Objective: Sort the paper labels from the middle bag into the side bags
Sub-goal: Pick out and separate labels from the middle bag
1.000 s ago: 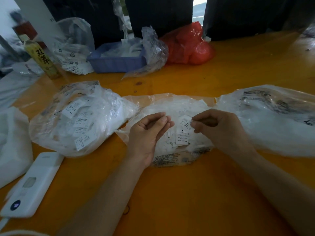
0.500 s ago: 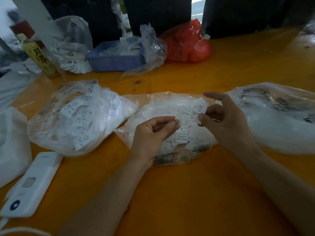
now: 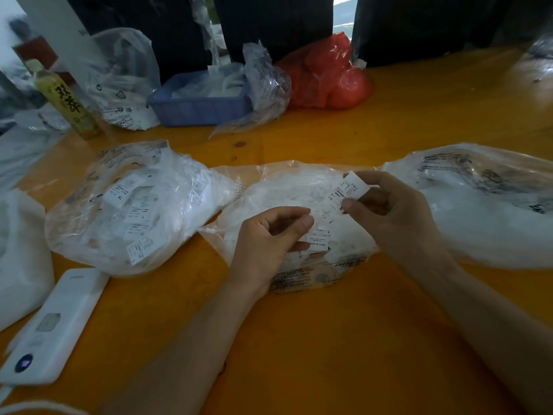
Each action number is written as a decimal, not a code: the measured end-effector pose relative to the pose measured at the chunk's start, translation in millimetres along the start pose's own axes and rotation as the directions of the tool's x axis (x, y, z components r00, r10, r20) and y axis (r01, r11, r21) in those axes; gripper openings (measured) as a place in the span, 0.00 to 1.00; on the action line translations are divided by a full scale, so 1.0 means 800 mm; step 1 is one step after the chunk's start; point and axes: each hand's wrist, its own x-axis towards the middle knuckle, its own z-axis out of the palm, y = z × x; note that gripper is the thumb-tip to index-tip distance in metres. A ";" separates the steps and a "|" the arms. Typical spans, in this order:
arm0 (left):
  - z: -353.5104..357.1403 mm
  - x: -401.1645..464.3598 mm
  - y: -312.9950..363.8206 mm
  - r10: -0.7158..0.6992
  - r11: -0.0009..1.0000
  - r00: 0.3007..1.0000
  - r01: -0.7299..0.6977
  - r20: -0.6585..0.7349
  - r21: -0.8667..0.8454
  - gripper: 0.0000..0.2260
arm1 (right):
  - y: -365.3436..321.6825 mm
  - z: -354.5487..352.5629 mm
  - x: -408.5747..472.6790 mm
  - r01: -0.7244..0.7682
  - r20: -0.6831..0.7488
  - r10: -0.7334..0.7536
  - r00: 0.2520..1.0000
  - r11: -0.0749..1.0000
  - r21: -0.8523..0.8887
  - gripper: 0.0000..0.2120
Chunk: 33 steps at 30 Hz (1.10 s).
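The middle bag (image 3: 287,190) of clear plastic lies on the orange table, holding several white paper labels. My right hand (image 3: 398,217) hovers over its right side and pinches one printed label (image 3: 350,189) between thumb and fingers, lifted off the pile. My left hand (image 3: 266,244) rests on the bag's near left part with fingers curled toward the thumb. Whether it pinches anything is unclear. Another label (image 3: 318,242) lies just beside its fingertips. The left bag (image 3: 128,205) shows several labels marked XL and L. The right bag (image 3: 484,205) looks white and full.
A white power bank (image 3: 57,327) and a white bundle (image 3: 18,250) lie at the near left. At the back stand a yellow tea bottle (image 3: 67,103), a blue basket (image 3: 200,100) with plastic bags, and a red bag (image 3: 326,76). The orange table (image 3: 329,339) spreads out in front of me.
My right hand picked one label out of the middle bag, lifted it and turned it up over the bag's right side. My left hand stayed almost in place.
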 end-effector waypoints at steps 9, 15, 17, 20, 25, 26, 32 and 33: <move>-0.001 0.000 0.000 0.017 0.996 1.000 -0.017 0.007 -0.086 0.10 | 0.000 0.000 -0.003 0.006 0.022 -0.006 1.000 1.000 0.016 0.05; 0.000 0.001 -0.002 0.007 0.984 1.000 -0.003 0.019 -0.176 0.12 | 0.003 0.000 -0.001 0.025 0.012 -0.025 1.000 0.999 0.046 0.06; 0.000 0.002 -0.003 0.005 0.984 1.000 0.000 0.030 -0.180 0.13 | 0.004 0.001 -0.001 0.014 0.029 -0.015 0.999 0.998 0.056 0.07; 0.000 0.002 -0.003 0.003 0.982 0.999 0.005 0.044 -0.190 0.16 | 0.005 0.003 -0.002 0.006 0.033 -0.007 0.999 1.000 0.019 0.07; -0.001 0.004 -0.005 0.003 0.982 0.999 0.007 0.053 -0.188 0.14 | 0.002 0.006 -0.005 0.041 0.027 -0.039 0.999 0.995 -0.087 0.07; -0.001 0.004 -0.006 0.002 0.982 0.998 0.009 0.057 -0.190 0.13 | 0.001 0.007 -0.005 0.048 0.025 -0.045 0.999 0.993 -0.104 0.07; -0.001 0.004 -0.008 0.003 0.984 0.998 0.009 0.064 -0.179 0.11 | 0.005 0.009 -0.006 0.056 0.029 -0.051 0.998 0.978 -0.203 0.08; -0.001 0.004 -0.008 0.002 0.984 0.998 0.009 0.062 -0.178 0.11 | 0.006 0.010 -0.006 0.055 0.023 -0.052 0.998 0.976 -0.213 0.08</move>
